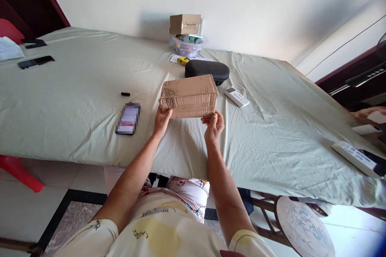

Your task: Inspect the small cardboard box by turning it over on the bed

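A brown cardboard box (189, 95) with dark scribbles on its top and left end is held up between both my hands over the cloth. My left hand (163, 121) grips its lower left corner, thumb on the near side and the other fingers mostly hidden behind. At the lower right corner, my right hand (214, 125) has its fingers curled, pinching the bottom edge. Just beyond the box lies a black zip case (207, 68). To its right is a white handheld device (237, 97). A phone (128, 119) with a blurred-out screen lies left of my left hand.
Against the wall, a smaller cardboard box (185, 24) sits on a clear plastic tub (189, 48). A yellow tape measure (183, 61) is near it. Another phone (36, 62) lies far left. At the right edge are another person's hand (366, 113) and a white device (357, 158).
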A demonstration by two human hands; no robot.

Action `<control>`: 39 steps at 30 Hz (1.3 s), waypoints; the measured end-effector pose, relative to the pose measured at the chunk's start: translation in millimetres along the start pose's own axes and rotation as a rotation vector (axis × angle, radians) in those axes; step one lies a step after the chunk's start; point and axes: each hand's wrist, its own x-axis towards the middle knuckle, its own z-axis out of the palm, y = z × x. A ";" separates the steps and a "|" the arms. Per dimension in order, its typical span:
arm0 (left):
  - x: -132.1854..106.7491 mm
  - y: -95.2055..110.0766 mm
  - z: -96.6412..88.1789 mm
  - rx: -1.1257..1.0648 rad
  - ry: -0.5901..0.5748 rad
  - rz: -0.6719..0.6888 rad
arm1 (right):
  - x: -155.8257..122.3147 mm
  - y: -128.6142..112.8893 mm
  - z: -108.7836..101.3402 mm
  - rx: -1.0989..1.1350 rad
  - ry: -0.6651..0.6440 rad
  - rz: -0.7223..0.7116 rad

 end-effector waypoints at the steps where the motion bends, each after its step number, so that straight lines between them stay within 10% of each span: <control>1: -0.3 -0.4 0.8 0.002 -0.005 0.007 | -1.9 0.9 1.9 -0.020 0.000 -0.008; 18: -24.3 -26.6 18.7 0.565 0.155 0.171 | -30.2 14.7 25.7 -0.452 -0.029 0.023; 39: -4.4 -25.9 -4.9 0.487 0.373 0.269 | -9.6 1.3 12.1 -0.187 0.166 -0.086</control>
